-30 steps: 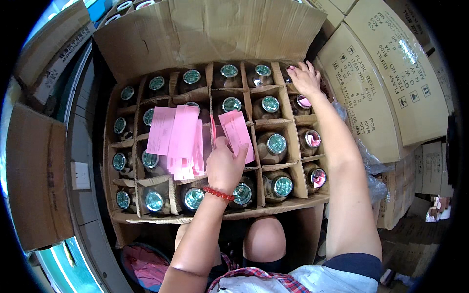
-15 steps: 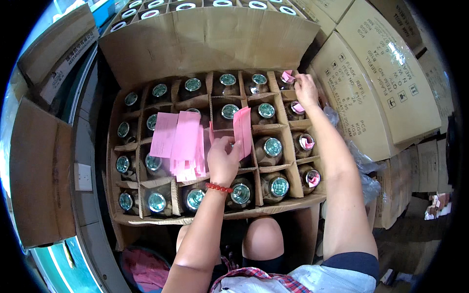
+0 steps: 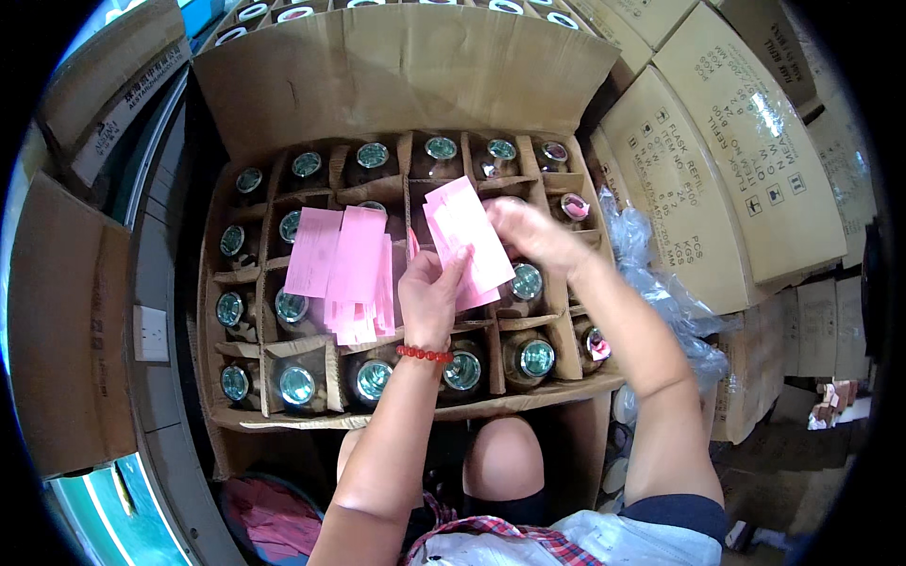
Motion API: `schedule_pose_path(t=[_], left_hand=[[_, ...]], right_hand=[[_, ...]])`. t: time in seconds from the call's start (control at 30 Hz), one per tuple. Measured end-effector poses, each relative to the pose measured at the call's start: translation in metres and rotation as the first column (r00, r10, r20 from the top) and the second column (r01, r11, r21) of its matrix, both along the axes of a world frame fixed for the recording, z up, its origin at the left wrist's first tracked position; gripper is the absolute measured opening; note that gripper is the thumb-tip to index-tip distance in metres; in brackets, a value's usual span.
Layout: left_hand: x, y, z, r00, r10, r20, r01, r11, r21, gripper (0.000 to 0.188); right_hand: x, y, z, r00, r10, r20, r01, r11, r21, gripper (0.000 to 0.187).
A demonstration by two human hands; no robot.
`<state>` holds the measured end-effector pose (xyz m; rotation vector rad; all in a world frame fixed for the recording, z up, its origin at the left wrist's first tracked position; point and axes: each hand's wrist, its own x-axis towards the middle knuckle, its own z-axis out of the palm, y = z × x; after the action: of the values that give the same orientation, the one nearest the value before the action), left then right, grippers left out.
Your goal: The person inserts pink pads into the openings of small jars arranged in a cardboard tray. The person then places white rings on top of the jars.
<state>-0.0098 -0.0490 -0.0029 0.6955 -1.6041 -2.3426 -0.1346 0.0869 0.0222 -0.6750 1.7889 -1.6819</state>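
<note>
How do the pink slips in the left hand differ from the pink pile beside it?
The held slips are pinched in the left hand; the pile lies over the cardboard dividers. The held slips form a narrow, slanted bundle; the pile spreads wider. Both are pink paper with faint printing.

At the right of the frame, large brown cartons (image 3: 679, 179) with dark printing stand stacked. Crumpled clear plastic (image 3: 675, 307) lies just beside them, on their left. At the far left is a brown cardboard panel (image 3: 75, 330), and next to it a white socket plate (image 3: 151, 334). In the lower left, pink cloth (image 3: 274, 514) lies near a teal surface (image 3: 151, 524).
</note>
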Motion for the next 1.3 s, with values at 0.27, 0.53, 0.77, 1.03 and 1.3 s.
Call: schedule_pose_path(t=[0.27,0.53,0.77,1.03,1.3], left_hand=[[-0.004,0.011,-0.003,0.994,0.057,-0.098,-0.051,0.997,0.061,0.023],[0.0,0.015,-0.008,0.995,0.014,-0.095,-0.007,0.997,0.075,0.019],[0.002,0.027,0.019,0.995,-0.049,-0.091,0.075,0.949,0.307,0.03],[0.007,0.015,0.025,0.996,0.006,-0.086,0.033,0.893,0.448,0.026],[0.007,0.016,0.024,0.994,0.024,-0.106,0.024,0.903,0.429,0.025]], right_hand=[[0.017,0.008,0.002,0.962,-0.159,-0.222,0.202,0.961,0.188,0.026],[-0.1,0.021,0.03,0.63,0.081,-0.772,0.585,0.605,0.54,0.026],[-0.182,-0.015,-0.013,0.391,0.756,-0.525,0.666,0.161,0.728,0.026],[-0.177,-0.032,-0.021,0.787,0.151,-0.598,0.487,0.443,0.753,0.045],[-0.165,-0.014,-0.049,0.434,0.111,-0.894,0.674,0.618,0.404,0.035]])
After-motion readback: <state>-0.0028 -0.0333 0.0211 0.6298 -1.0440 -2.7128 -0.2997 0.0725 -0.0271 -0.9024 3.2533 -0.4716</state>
